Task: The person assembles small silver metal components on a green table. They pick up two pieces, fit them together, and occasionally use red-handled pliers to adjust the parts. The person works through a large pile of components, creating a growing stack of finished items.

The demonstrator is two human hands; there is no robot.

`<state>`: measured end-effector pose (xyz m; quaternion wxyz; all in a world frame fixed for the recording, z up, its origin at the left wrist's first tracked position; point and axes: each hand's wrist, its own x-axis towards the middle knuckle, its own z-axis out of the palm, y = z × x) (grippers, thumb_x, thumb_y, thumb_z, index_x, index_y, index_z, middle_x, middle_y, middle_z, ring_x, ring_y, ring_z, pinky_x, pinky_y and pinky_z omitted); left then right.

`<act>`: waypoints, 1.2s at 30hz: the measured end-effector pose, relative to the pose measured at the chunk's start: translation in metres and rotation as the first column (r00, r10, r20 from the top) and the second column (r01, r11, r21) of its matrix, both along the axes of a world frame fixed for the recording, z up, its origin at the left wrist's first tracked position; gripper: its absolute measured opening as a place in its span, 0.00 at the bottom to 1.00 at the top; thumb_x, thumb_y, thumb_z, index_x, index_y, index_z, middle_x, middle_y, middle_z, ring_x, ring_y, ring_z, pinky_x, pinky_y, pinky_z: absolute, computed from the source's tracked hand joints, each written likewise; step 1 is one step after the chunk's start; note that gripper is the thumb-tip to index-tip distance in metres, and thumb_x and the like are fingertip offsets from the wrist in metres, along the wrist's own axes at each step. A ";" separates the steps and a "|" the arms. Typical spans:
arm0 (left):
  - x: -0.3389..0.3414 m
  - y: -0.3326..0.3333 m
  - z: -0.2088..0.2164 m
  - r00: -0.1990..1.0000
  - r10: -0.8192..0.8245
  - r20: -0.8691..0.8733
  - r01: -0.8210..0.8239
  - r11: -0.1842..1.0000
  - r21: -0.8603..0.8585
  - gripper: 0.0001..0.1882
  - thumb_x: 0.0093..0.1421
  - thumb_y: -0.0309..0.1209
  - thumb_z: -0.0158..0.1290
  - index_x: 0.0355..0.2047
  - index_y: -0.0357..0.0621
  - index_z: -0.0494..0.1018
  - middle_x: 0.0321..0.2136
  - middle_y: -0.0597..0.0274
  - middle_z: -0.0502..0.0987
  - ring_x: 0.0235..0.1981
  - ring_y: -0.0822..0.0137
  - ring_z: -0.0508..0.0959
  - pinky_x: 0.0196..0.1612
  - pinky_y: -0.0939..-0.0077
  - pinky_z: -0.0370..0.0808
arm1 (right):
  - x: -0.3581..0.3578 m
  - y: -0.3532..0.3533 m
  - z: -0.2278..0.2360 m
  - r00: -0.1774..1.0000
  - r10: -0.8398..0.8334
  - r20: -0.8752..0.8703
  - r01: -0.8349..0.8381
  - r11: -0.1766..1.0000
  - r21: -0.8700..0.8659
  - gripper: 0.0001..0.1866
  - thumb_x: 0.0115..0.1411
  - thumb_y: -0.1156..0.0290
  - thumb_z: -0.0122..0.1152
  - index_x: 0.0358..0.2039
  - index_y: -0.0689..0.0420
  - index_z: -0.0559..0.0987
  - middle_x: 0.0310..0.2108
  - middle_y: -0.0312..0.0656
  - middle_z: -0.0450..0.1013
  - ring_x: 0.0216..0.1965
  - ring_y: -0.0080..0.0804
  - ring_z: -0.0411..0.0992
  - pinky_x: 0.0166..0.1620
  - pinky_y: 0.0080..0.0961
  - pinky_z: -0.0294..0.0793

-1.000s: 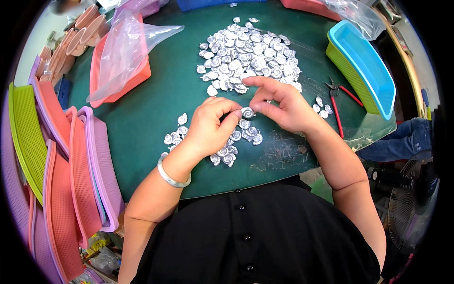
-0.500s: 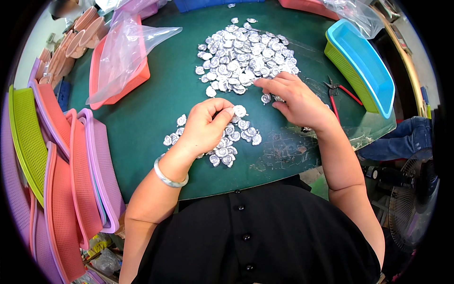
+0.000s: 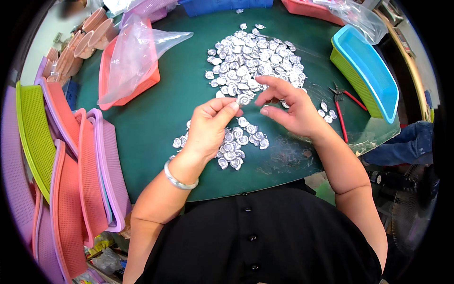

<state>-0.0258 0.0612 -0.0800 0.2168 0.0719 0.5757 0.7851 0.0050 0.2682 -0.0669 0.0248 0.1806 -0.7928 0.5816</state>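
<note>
Between its thumb and forefinger, my left hand (image 3: 213,124) pinches a silver rose-shaped piece (image 3: 243,99). Close on its right, my right hand (image 3: 291,108) has thumb and fingers apart, with nothing seen between them. Beyond both hands spreads a large heap of silver rose-shaped pieces (image 3: 255,59). A smaller pile of the same roses (image 3: 231,149) lies nearer me, partly hidden by my left hand. A few loose roses (image 3: 328,113) rest to the right of my right hand, beside red-handled pliers (image 3: 341,113) whose jaws are spread.
The green tabletop (image 3: 156,142) carries a pink basket (image 3: 152,80) with a clear plastic bag (image 3: 127,61) at the left. A blue basket (image 3: 364,61) nested in a green one stands at the right. Stacked colourful baskets (image 3: 111,161) crowd the left edge. A fan (image 3: 406,208) is at lower right.
My left hand has raised its rose slightly away from the near pile. My right hand has drawn back from the heap, turned, and opened beside the left. The view has shifted a little.
</note>
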 end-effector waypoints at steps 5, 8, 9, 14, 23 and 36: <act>0.006 0.003 0.000 0.995 -0.063 0.081 0.060 0.997 0.038 0.08 0.58 0.25 0.53 0.36 0.33 0.75 0.30 0.60 0.78 0.31 0.72 0.76 0.38 0.80 0.72 | 0.000 -0.011 -0.001 0.994 0.005 0.109 0.020 0.973 -0.231 0.32 0.52 0.85 0.58 0.58 0.61 0.61 0.30 0.35 0.72 0.35 0.18 0.69 0.43 0.16 0.66; 0.007 0.004 -0.002 0.994 -0.111 0.007 0.112 0.992 -0.064 0.07 0.58 0.24 0.53 0.35 0.33 0.75 0.29 0.59 0.78 0.31 0.72 0.76 0.38 0.81 0.73 | 0.000 -0.011 -0.002 0.986 0.020 0.167 0.028 0.960 -0.278 0.32 0.52 0.85 0.57 0.58 0.61 0.61 0.31 0.34 0.72 0.35 0.17 0.69 0.42 0.16 0.66; 0.007 0.003 -0.002 0.991 -0.132 -0.011 0.129 0.985 -0.114 0.07 0.58 0.24 0.53 0.35 0.33 0.75 0.29 0.59 0.78 0.31 0.73 0.76 0.38 0.81 0.72 | 0.000 -0.010 0.000 0.985 0.024 0.171 0.026 0.958 -0.287 0.32 0.52 0.85 0.57 0.58 0.61 0.61 0.31 0.34 0.72 0.35 0.17 0.69 0.42 0.16 0.66; 0.010 0.007 -0.003 0.987 -0.142 -0.075 0.122 0.965 -0.232 0.05 0.57 0.24 0.53 0.32 0.33 0.76 0.26 0.64 0.77 0.28 0.78 0.73 0.33 0.85 0.70 | 0.000 -0.008 0.001 0.983 0.038 0.182 0.016 0.957 -0.288 0.32 0.52 0.84 0.57 0.58 0.61 0.61 0.30 0.34 0.72 0.35 0.17 0.69 0.41 0.15 0.66; 0.011 0.008 -0.006 0.959 -0.147 -0.242 0.056 0.936 -0.346 0.04 0.56 0.23 0.53 0.28 0.35 0.76 0.22 0.71 0.75 0.22 0.84 0.67 0.25 0.89 0.62 | -0.002 -0.005 0.000 0.960 0.112 0.256 -0.016 0.937 -0.349 0.32 0.52 0.84 0.57 0.58 0.61 0.61 0.29 0.34 0.72 0.33 0.16 0.69 0.40 0.14 0.66; 0.003 0.001 0.000 0.837 -0.208 -0.505 -0.135 0.818 -0.560 0.06 0.54 0.25 0.54 0.32 0.38 0.77 0.26 0.64 0.76 0.28 0.75 0.72 0.32 0.81 0.69 | 0.001 0.015 0.010 0.999 0.044 0.030 -0.051 0.955 0.292 0.24 0.46 0.82 0.56 0.48 0.58 0.70 0.24 0.40 0.73 0.29 0.35 0.73 0.33 0.28 0.71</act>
